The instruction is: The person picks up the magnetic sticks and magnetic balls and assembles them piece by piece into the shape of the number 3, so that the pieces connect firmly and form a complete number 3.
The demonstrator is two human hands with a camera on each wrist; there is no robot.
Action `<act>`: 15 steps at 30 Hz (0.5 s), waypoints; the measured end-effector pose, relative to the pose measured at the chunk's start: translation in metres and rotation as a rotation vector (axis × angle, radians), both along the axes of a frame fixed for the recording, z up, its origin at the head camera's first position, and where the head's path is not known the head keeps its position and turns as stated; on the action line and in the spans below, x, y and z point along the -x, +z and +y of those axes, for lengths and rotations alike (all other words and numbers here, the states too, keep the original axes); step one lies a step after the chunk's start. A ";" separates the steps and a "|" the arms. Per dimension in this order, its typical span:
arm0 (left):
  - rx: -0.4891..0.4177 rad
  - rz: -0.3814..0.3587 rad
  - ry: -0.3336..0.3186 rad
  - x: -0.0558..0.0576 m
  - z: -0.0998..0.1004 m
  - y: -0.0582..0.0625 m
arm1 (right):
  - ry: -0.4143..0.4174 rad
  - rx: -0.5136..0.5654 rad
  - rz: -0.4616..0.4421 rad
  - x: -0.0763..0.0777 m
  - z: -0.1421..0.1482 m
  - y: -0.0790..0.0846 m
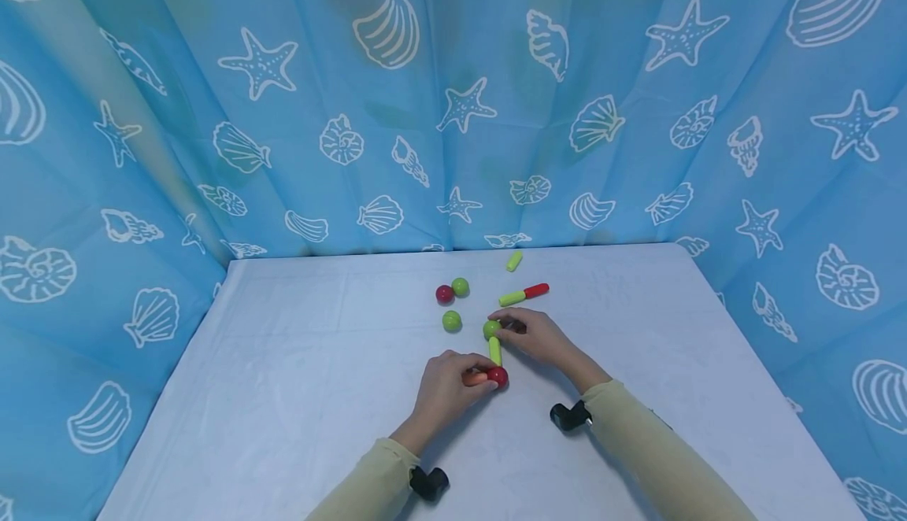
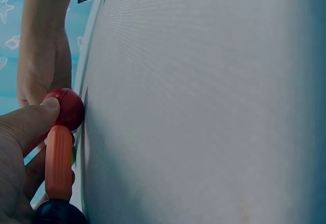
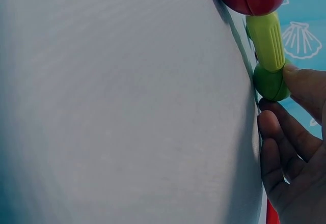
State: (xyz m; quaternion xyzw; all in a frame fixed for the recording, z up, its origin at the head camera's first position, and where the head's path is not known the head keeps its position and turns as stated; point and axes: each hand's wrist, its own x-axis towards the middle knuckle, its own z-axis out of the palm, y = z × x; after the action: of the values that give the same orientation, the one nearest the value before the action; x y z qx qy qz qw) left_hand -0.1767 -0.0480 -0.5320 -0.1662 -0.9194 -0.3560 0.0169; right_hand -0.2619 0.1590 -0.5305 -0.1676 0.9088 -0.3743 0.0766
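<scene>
My left hand grips a red ball, its thumb pressed on the ball in the left wrist view. From that ball an orange rod runs to a dark blue ball, which the hand hides in the head view. A yellow-green rod stretches from the red ball to a green ball. Thumb and fingertips of my right hand pinch this green ball at the rod's far end. Both hands are low over the white-covered table.
Beyond the hands lie a red ball and two green balls, one beside it. A yellow-green rod and a red rod lie end to end. Another yellow-green rod is near the back edge, before a blue curtain.
</scene>
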 end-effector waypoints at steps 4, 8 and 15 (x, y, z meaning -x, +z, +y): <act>-0.003 -0.011 0.002 0.001 0.000 -0.001 | 0.001 0.001 0.000 0.000 0.000 0.000; -0.006 -0.010 0.000 0.001 0.000 -0.001 | -0.004 0.003 -0.005 0.000 0.000 -0.001; -0.005 -0.013 -0.008 0.001 0.000 -0.002 | -0.009 -0.003 -0.005 0.000 0.000 0.001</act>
State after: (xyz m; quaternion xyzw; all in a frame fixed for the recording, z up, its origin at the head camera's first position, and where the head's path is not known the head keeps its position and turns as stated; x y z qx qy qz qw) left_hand -0.1779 -0.0485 -0.5336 -0.1676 -0.9179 -0.3596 0.0097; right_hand -0.2615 0.1587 -0.5299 -0.1625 0.9099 -0.3738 0.0772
